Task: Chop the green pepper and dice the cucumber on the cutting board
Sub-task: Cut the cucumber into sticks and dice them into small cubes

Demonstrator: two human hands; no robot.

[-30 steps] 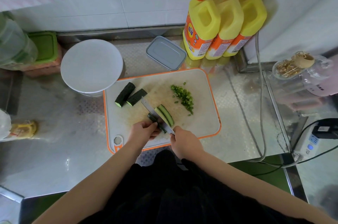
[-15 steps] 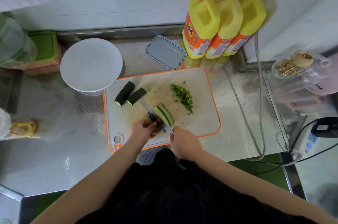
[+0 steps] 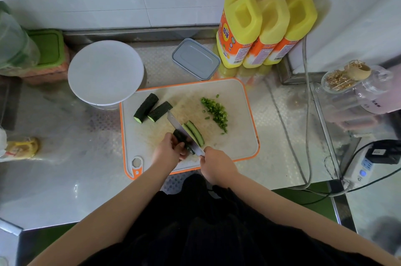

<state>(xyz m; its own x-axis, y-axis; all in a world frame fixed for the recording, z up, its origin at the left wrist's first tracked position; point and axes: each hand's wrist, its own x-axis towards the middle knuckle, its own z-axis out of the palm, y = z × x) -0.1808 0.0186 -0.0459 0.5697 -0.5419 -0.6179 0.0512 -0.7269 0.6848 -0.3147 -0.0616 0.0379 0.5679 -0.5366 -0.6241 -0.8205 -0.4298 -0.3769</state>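
Head view, looking down on a steel kitchen counter (image 3: 65, 168).

Item: white rectangular plastic cutting board with orange rim (image 3: 238, 135), centre of frame, hanging hole at its lower left corner.

Item: two dark green cucumber lengths (image 3: 152, 108), upper left of the board, lying side by side and touching, cut ends toward the lower left.

Item: heap of finely chopped green pepper (image 3: 216, 112), upper right of the board, running diagonally, a few stray bits around it.

Item: two long cucumber slices (image 3: 195, 132), centre of the board, pale flesh showing, leaning against the right face of the blade.

Item: steel knife with a broad rectangular blade (image 3: 175, 122), set diagonally, tip toward the upper left, edge down in a dark cucumber piece (image 3: 180, 136).

Item: left hand (image 3: 168, 150), lower centre of the board, fingers curled over the dark cucumber piece, pinning it to the board just left of the blade.

Item: right hand (image 3: 218, 167), at the board's lower edge, fingers wrapped around the knife handle, which is hidden in the fist.

Item: round white plate (image 3: 105, 72), upper left of the board, its rim overlapping the board's corner.

Item: grey rectangular lidded box (image 3: 195, 58), just above the board.

Item: three yellow pump bottles with orange labels (image 3: 267, 27), upper right, in a close row against the tiled wall.

Item: white power strip with cables (image 3: 360, 168), right edge of frame.
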